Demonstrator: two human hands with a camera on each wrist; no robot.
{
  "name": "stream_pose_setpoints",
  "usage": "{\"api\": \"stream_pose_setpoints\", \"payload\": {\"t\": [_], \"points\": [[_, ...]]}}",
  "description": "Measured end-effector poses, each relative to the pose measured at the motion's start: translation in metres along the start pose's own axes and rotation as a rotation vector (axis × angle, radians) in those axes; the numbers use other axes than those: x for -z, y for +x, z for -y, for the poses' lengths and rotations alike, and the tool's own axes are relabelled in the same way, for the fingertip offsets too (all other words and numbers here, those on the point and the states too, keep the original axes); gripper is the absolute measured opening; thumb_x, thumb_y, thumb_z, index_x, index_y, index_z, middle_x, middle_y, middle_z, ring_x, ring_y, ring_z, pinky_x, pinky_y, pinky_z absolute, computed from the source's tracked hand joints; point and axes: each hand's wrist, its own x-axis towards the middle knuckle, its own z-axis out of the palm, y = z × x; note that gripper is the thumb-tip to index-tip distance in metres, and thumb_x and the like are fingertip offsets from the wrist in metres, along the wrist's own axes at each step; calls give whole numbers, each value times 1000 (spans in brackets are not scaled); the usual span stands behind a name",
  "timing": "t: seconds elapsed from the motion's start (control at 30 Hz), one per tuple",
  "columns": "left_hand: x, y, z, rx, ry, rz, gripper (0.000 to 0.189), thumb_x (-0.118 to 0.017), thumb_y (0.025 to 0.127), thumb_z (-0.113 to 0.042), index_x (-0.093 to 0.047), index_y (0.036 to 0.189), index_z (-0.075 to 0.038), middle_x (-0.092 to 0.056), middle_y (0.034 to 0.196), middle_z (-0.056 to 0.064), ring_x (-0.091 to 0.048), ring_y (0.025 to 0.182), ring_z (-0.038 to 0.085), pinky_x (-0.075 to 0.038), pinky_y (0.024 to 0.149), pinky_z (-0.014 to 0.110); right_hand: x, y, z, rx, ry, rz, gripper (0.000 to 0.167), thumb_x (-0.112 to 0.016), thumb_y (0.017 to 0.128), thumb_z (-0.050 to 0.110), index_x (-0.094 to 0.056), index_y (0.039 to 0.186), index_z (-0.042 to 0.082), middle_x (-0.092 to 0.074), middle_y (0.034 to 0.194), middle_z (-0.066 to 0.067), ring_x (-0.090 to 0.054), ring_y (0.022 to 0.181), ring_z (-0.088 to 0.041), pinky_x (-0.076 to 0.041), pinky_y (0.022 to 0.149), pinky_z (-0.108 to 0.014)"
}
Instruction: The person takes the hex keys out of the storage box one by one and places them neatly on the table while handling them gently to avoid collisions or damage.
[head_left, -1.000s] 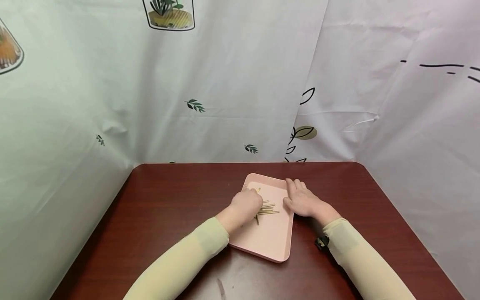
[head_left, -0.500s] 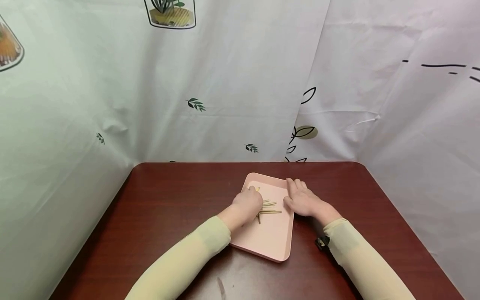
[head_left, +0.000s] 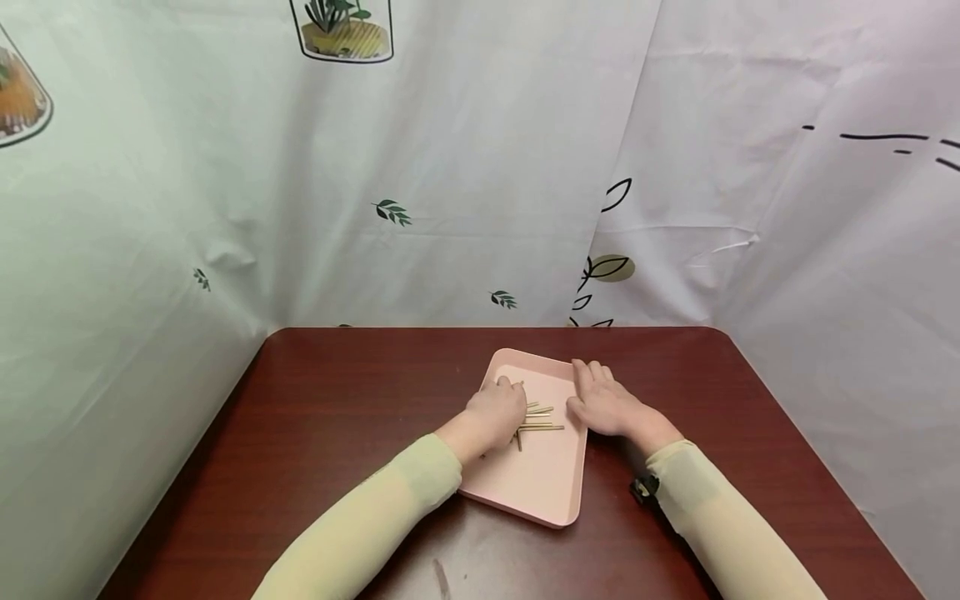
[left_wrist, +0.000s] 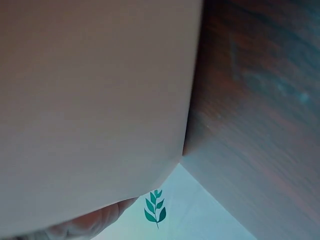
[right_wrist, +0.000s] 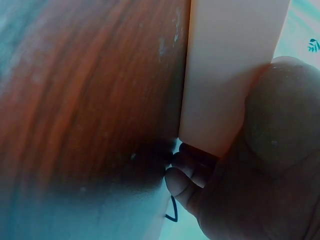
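A pink tray (head_left: pixel 536 483) lies at a slant on the table, with several thin gold-coloured sticks (head_left: pixel 542 427) loose in it. My left hand (head_left: pixel 495 417) reaches over its left side, fingers bent down among the sticks. Stick ends show to the right of and below that hand; its fingertips are hidden, so whether it pinches a stick is unclear. At the upper right side of the tray, my right hand (head_left: pixel 603 402) grips the rim. In the right wrist view, its thumb (right_wrist: pixel 282 115) lies at the tray wall (right_wrist: pixel 225 65), with other fingers beyond it.
The dark red-brown table (head_left: pixel 360 375) carries the tray. White printed curtains (head_left: pixel 450 167) stand behind it and along both sides. A small black object (head_left: pixel 643 487) is at the right wrist. In the left wrist view the tray's outer wall (left_wrist: pixel 100 100) fills much of the frame.
The left hand's fingers have shifted slightly among the sticks, and some sticks have slid a little to the right. The right hand and the tray stay nearly in place.
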Motion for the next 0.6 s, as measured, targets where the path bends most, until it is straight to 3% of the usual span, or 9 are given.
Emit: {"api": "stream_pose_setpoints", "payload": {"t": [0.23, 0.37, 0.53, 0.6], "points": [[-4, -1, -1, 11, -45, 15, 41, -70, 103, -25, -62, 133, 2, -61, 106, 18, -66, 86, 26, -63, 64, 38, -16, 5, -17, -5, 25, 4, 79, -53, 98, 31, -35, 160, -14, -47, 141, -36, -44, 132, -54, -45, 108, -65], [-3, -1, 0, 13, -60, 14, 40, -71, 103, -24, -61, 132, 1, -61, 105, 17, -64, 85, 26, -62, 64, 38, -28, 10, -30, 1, -15, 0, 79, -51, 99, 34, -33, 162, -11, -47, 141, -33, -45, 131, -51, -47, 107, -61], [-2, -1, 1, -6, -41, 15, 41, -69, 104, -25, -60, 133, 3, -60, 105, 17, -64, 85, 24, -61, 64, 37, -13, 7, -16, 4, -28, 21, 78, -50, 101, 32, -32, 162, -13, -47, 141, -34, -45, 131, -52, -47, 108, -60], [-2, -1, 1, -5, -39, 18, 42, -69, 105, -25, -60, 134, 3, -60, 105, 17, -64, 86, 24, -61, 64, 36, 1, 4, -1, -17, -24, 54, 77, -51, 101, 28, -32, 161, -16, -47, 143, -37, -45, 134, -54, -45, 111, -62]]}}
